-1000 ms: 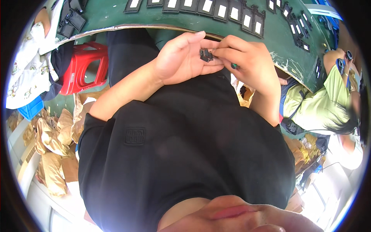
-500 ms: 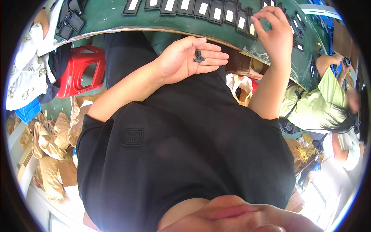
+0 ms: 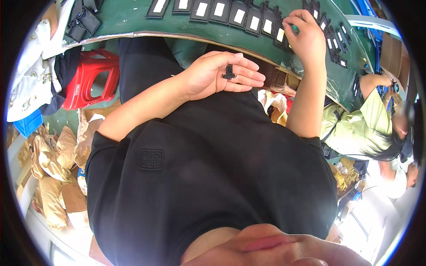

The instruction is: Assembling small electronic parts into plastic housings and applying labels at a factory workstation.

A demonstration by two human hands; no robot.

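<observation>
My left hand (image 3: 217, 75) lies palm up in front of my body, its fingers stretched out. A few small black plastic parts (image 3: 229, 73) rest in it at the base of the fingers. My right hand (image 3: 306, 40) is over the table, fingers curled and thumb bent toward them, at the top of a black rectangular panel (image 3: 280, 37) with a white label. Whatever its fingertips hold, if anything, is too small or hidden. This panel ends a row of several similar labelled black panels (image 3: 238, 17) along the near table edge.
The green table (image 3: 133, 20) carries more labelled black pieces (image 3: 335, 42) at right and unlabelled black ones (image 3: 88, 21) at left. A red stool (image 3: 82, 84) stands at left. Another person in a light green top (image 3: 355, 128) sits at right. Brown paper bags (image 3: 55, 199) lie on the floor.
My right hand has come closer to the end panel, and its fingers have curled in more. The small parts have shifted slightly in my left palm. The whole view has moved a little.
</observation>
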